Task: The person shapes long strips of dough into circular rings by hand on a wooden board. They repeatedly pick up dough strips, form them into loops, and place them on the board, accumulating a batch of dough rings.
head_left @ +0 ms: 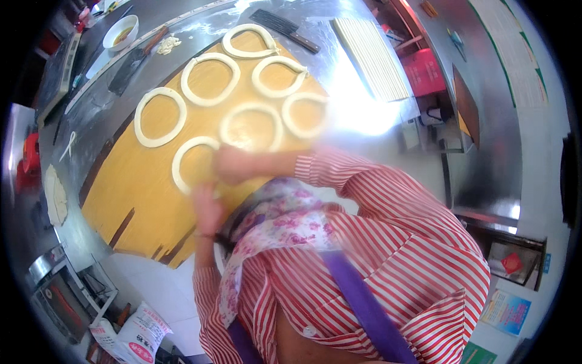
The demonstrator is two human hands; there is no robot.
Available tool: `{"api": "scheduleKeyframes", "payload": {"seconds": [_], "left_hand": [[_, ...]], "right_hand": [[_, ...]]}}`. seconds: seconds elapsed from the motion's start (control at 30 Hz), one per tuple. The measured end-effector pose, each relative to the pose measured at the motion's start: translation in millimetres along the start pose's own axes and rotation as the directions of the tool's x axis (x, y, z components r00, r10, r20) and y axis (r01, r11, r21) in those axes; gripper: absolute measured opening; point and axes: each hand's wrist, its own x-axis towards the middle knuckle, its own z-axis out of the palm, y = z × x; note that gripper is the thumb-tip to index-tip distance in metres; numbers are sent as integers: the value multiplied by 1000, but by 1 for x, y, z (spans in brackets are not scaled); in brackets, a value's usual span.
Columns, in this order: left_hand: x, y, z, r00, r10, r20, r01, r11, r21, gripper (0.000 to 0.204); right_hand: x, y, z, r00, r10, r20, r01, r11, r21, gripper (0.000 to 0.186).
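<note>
1. Dough rings (210, 100), seven in all, lie on a yellow board (130, 176) on a metal table (197, 29); six are spread over its upper part, apart from the hands.
2. The seventh, the nearest ring (177, 165), lies at the board's middle, its right side partly hidden by the person's hands.
3. The right hand (233, 164) reaches in from the right, over or against this ring's right side; blur hides whether it touches. Its fingers look bunched, but whether they are clamped on dough cannot be told.
4. The left hand (208, 208) is just below it, near the ring's lower end. Its fingers are blurred too, so whether they are apart or together cannot be told.
5. Beyond the board are a white bowl (115, 26), a wooden-handled blade (125, 70), a small dough lump (168, 44) and a dark flat tool (273, 21).
6. Pale strips (371, 59) lie side by side at the upper right; a flat pale piece (56, 197) rests left of the board.
</note>
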Motion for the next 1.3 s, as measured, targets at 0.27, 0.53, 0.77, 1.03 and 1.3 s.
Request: {"api": "scheduleKeyframes", "payload": {"seconds": [0.27, 0.53, 0.77, 1.03, 1.3], "left_hand": [[-10, -38, -5, 994, 103, 43, -109, 978, 175, 21], [15, -37, 8, 929, 299, -217, -278, 953, 120, 11], [26, -23, 4, 964, 52, -262, -57, 998, -12, 13], [34, -24, 11, 968, 29, -251, -30, 1000, -1, 15], [34, -25, 18, 958, 130, -256, -114, 991, 74, 11]], "right_hand": [[12, 2, 52, 926, -44, -376, 45, 999, -7, 9], [-7, 16, 31, 867, 32, -498, 40, 990, 134, 10], [-2, 15, 42, 840, 66, -538, 41, 982, 185, 12], [1, 8, 43, 858, 142, -494, -39, 976, 213, 7], [2, -2, 45, 826, 105, -553, -23, 988, 153, 10]]}}
